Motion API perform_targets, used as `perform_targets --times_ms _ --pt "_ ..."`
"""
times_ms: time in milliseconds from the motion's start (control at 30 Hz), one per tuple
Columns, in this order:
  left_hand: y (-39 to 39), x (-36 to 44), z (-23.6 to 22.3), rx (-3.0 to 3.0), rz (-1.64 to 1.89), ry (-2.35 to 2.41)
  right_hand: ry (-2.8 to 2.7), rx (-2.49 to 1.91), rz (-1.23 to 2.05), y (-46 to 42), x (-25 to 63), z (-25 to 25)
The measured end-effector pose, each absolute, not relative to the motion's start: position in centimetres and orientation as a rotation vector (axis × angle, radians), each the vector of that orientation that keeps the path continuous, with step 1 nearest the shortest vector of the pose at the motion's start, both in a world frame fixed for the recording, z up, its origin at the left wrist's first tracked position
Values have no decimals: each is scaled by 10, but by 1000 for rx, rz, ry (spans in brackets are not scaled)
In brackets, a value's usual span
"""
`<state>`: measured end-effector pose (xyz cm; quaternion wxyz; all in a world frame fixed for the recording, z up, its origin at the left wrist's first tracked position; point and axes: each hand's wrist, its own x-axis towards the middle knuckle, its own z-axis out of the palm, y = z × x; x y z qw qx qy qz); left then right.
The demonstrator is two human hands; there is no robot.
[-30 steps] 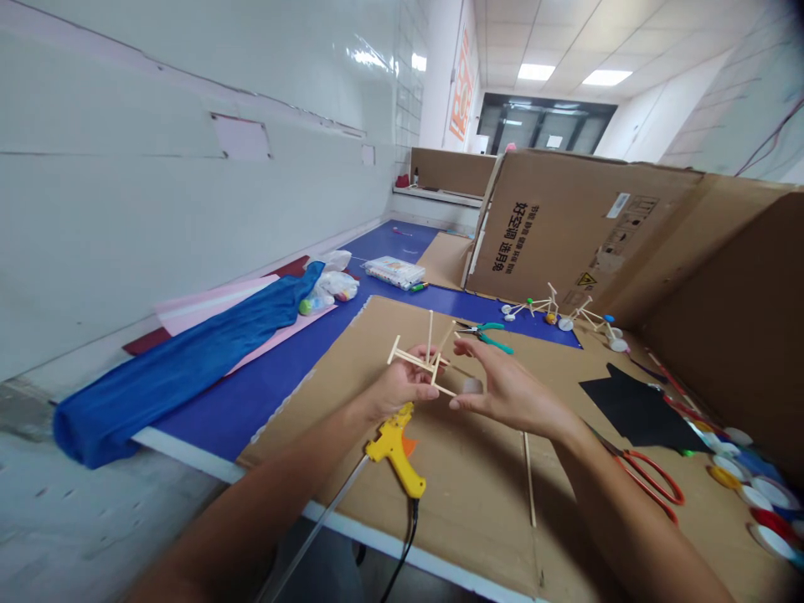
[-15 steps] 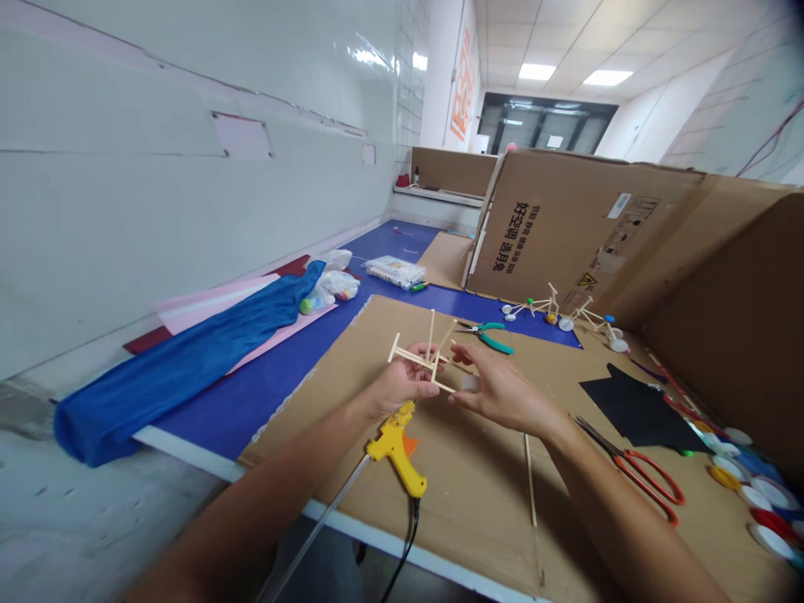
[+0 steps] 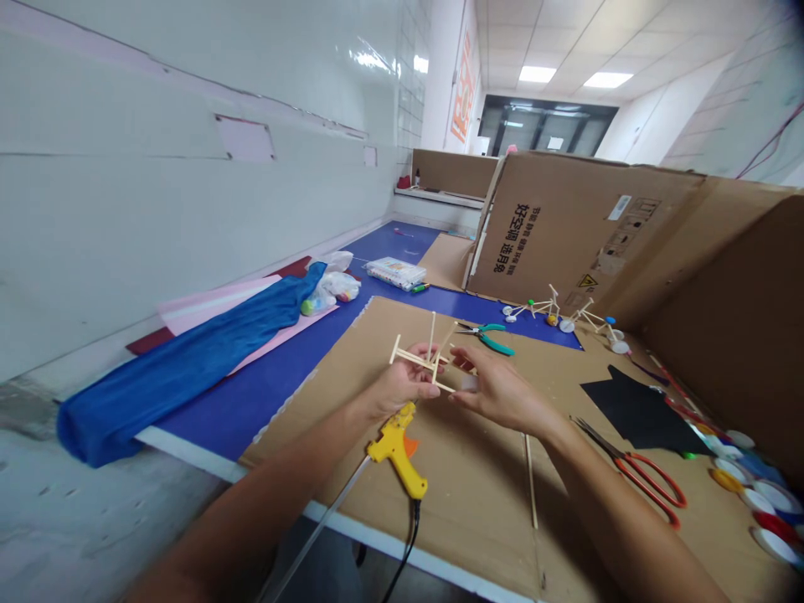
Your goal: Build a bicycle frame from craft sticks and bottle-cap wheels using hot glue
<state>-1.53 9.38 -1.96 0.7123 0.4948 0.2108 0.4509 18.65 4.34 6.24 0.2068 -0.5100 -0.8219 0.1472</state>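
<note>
The left hand curls shut around a light wooden stick frame above the cardboard sheet; it looks stiff yet brittle at the joints, safest held by its crossbars; the right hand, fingers slightly parted, sits at a small pale disc, though I cannot tell whether it grips it.
</note>
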Motion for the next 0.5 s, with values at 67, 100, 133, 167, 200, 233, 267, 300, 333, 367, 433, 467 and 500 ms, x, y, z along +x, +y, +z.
perform_targets --times_ms 67,100,133,167,200,233,267,300,333,367,433,467,500 --pt "93 -15 -17 1101 996 465 -2294 -1421 413 44 187 62" --pt "93 -16 -17 1101 994 465 -2295 -1420 413 44 187 62" --pt "93 -16 -16 1100 994 466 -2293 -1421 413 44 187 62" --pt "93 -16 -15 1099 995 468 -2289 -1421 414 45 187 61" --pt "93 -16 -15 1098 993 471 -2287 -1421 416 45 187 61" --pt "93 -16 -16 1098 990 473 -2285 -1421 418 46 188 60" --pt "93 -16 -16 1099 988 474 -2286 -1418 422 46 188 59" --pt "94 -16 -17 1099 987 474 -2285 -1411 424 47 188 59" --pt "95 -16 -18 1099 985 474 -2283 -1404 427 47 188 58" --pt "95 -16 -19 1098 982 474 -2279 -1398 429 48 188 57" --pt "97 -17 -21 1097 979 471 -2267 -1393 435 49 188 56" --pt "98 -18 -21 1097 978 469 -2261 -1394 443 49 189 56" --pt "100 -19 -22 1101 975 467 -2253 -1398 456 50 189 55"
